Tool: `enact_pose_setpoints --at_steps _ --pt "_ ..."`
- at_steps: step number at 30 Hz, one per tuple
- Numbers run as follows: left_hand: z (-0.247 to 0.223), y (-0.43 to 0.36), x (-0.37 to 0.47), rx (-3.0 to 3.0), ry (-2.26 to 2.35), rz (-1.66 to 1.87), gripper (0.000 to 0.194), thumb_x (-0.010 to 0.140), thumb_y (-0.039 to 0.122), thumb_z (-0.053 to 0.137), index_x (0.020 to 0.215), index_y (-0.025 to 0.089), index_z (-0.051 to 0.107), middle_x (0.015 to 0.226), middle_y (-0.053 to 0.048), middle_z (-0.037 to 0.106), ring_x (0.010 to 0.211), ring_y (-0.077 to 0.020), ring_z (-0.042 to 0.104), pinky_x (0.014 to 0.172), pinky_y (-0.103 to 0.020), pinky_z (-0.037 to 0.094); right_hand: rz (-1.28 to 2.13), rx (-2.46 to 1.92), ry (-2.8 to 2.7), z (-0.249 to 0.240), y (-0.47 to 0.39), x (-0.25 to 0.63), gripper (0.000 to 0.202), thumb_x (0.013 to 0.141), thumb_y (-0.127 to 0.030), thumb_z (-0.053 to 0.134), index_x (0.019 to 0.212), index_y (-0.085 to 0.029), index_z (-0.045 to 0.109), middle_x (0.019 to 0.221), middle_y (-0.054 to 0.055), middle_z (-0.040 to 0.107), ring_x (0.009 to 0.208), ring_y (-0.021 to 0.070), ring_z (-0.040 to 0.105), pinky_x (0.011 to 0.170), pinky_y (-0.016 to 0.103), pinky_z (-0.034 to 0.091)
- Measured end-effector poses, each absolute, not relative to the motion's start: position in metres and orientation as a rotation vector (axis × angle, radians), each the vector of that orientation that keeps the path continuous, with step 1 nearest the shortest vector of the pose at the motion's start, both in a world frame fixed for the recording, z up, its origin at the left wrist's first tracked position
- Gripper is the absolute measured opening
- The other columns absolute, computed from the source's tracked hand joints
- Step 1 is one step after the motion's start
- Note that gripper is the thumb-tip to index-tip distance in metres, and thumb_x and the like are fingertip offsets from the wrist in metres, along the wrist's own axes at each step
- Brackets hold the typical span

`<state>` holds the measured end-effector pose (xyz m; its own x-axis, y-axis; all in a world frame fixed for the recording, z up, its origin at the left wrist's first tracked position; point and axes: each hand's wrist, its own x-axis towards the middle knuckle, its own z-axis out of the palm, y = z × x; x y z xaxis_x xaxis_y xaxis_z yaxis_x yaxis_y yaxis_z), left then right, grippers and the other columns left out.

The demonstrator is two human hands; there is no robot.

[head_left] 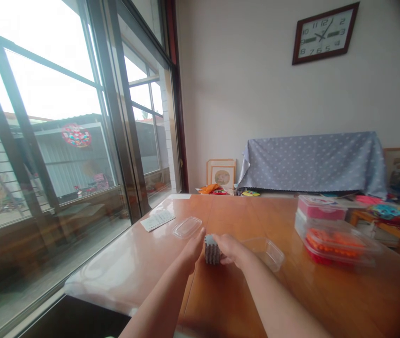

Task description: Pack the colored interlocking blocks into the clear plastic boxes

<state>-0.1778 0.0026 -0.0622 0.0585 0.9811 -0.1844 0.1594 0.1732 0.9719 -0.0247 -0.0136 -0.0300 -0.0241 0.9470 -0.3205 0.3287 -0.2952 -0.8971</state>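
A stack of grey pieces with notched edges stands on the wooden table, between my two hands. My right hand grips its right side, fingers bent round the edge. On the other side, my left hand is held upright along the stack with its fingers stretched out; whether it touches is hard to tell. A clear plastic lid lies beyond my left hand. Behind my right wrist sits a clear plastic container, partly hidden by the arm.
Clear boxes with pink contents and orange-red contents stand on the right of the table. A printed sheet lies at the back left, near the windows. A patterned grey cloth covers something behind the table.
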Motion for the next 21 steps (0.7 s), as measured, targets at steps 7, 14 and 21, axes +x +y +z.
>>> enact_pose_setpoints --at_steps 7,14,21 --pt "-0.065 -0.006 -0.161 1.116 1.18 1.035 0.087 0.079 0.09 0.042 0.125 0.02 0.064 0.15 -0.014 0.053 0.145 -0.0321 0.041 0.115 -0.043 0.037 1.212 -1.573 -1.431 -0.032 -0.03 -0.024 0.036 0.095 -0.05 0.046 0.094 -0.02 0.067 0.096 0.008 0.073 0.089 0.0214 0.067 0.074 0.031 0.054" --pt "-0.057 -0.01 -0.158 1.138 1.227 1.085 0.093 0.079 0.091 0.039 0.134 0.019 0.059 0.145 -0.014 0.059 0.138 -0.0321 0.05 0.104 -0.037 0.048 0.969 -1.541 -1.487 -0.024 -0.039 -0.01 0.026 0.087 -0.043 0.062 0.096 -0.02 0.07 0.101 0.011 0.075 0.104 0.0266 0.066 0.085 0.03 0.051" --pt "-0.087 -0.013 -0.164 1.068 1.238 1.26 0.091 0.09 0.082 0.029 0.15 0.015 0.043 0.158 -0.016 0.043 0.143 -0.0302 0.046 0.117 -0.04 0.036 0.41 -1.502 -1.31 -0.03 -0.043 0.094 0.045 0.092 -0.044 0.049 0.126 -0.02 0.064 0.123 0.011 0.071 0.115 0.0233 0.066 0.1 0.032 0.048"
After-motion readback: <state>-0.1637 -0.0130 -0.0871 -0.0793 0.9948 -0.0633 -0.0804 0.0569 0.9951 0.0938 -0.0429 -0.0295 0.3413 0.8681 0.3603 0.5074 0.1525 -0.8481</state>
